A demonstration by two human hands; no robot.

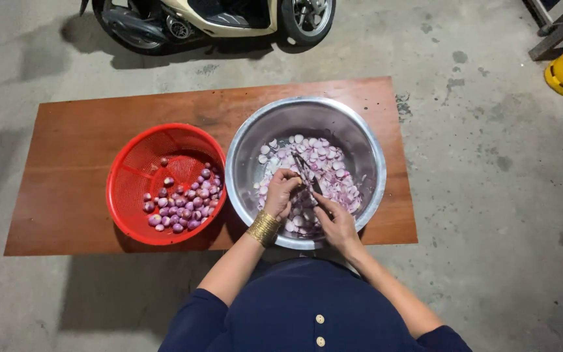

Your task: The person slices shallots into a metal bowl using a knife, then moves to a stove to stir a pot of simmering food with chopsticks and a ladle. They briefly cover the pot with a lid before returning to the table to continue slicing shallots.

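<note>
Pinching a small shallot [292, 176] in my left hand [280, 193], I close my right hand [335, 221] round the knife [307, 175] over the shiny steel bowl [249, 140] at the wooden board's [66, 163] near edge. Short, shallow cuts away from my fingertips work best; papery purple shallots wait in the red mesh basket [131, 169] alongside.

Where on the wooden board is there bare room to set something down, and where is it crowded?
The wooden board is bare left of the red basket and along its far edge behind both vessels. The metal bowl nearly touches the basket, leaving a narrow strip to its right. Both the left hand and the right hand, holding a knife, crowd the bowl.
</note>
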